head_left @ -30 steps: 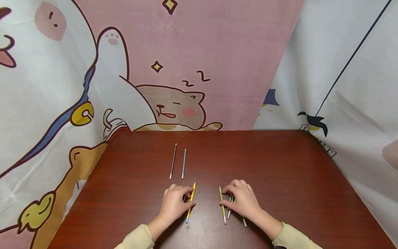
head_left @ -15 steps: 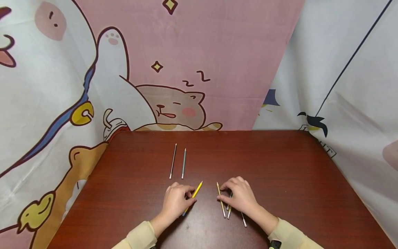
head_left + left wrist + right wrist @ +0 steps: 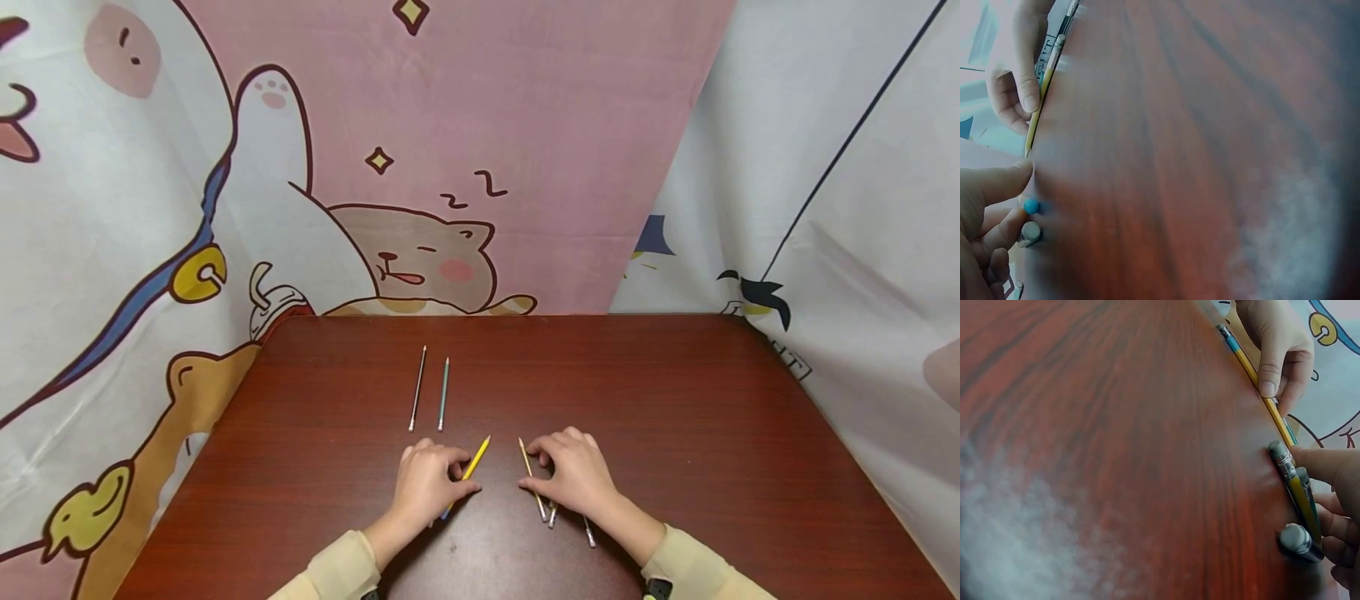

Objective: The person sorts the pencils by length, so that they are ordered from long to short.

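Near the table's front, my left hand (image 3: 427, 479) has thumb and fingers curled around a yellow pencil (image 3: 476, 458) with a blue end, its point slanting away to the right. A second pencil's pale eraser (image 3: 1030, 232) shows by those fingers in the left wrist view; the rest is hidden. Across a short gap, my right hand (image 3: 576, 471) holds another yellow pencil (image 3: 528, 468) between thumb and fingertips, eraser toward me. Several more pencils lie partly hidden under this hand, with an eraser end (image 3: 552, 518) and a separate silvery end (image 3: 589, 535) sticking out.
On the reddish-brown table (image 3: 675, 400), a dark pencil (image 3: 417, 387) and a teal pencil (image 3: 444, 393) lie side by side, points away from me, beyond the left hand. A cartoon-printed cloth (image 3: 562, 167) hangs behind the table and along its sides.
The left pencil has swung to a stronger rightward slant, and the left thumb has slid slightly right. My right hand has shifted a little left and away with its yellow pencil. The far pencils stay put.
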A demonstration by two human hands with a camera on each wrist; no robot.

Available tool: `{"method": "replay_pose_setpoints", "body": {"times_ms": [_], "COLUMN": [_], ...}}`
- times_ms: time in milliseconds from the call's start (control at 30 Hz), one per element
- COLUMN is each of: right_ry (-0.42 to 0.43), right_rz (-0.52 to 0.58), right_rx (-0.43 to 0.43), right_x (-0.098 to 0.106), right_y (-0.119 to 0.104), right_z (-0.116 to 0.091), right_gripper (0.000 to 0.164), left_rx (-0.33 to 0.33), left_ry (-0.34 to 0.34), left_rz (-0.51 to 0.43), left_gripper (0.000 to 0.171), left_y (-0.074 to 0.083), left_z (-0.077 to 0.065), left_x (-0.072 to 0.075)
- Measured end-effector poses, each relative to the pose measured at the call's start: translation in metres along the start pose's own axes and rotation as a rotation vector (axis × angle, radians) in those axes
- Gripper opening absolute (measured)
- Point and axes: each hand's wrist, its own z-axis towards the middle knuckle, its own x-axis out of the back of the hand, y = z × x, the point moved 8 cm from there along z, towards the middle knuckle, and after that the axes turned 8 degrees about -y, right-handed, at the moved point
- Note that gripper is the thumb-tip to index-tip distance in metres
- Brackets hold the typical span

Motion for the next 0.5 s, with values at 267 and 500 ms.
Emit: {"method": "replay_pose_setpoints", "body": {"times_ms": [267, 500], "right_ry": [0.042, 0.066], "right_rz": [0.021, 0.044], "right_rx": [-0.004, 0.000], "right_x": [-0.0006, -0.0002], "right_y": [0.0006, 0.0017], "right_z": [0.0014, 0.0020], "right_gripper": [0.036, 0.031], "left_rx": [-0.008, 0.004], "left_ry": [0.004, 0.006], "left_rz": [-0.019, -0.026], "left_gripper": [0.040, 0.035], "left_y": [0.0000, -0.0011], "left_z": [0.0020, 0.0025], "left_x": [-0.0014, -0.0019]}}
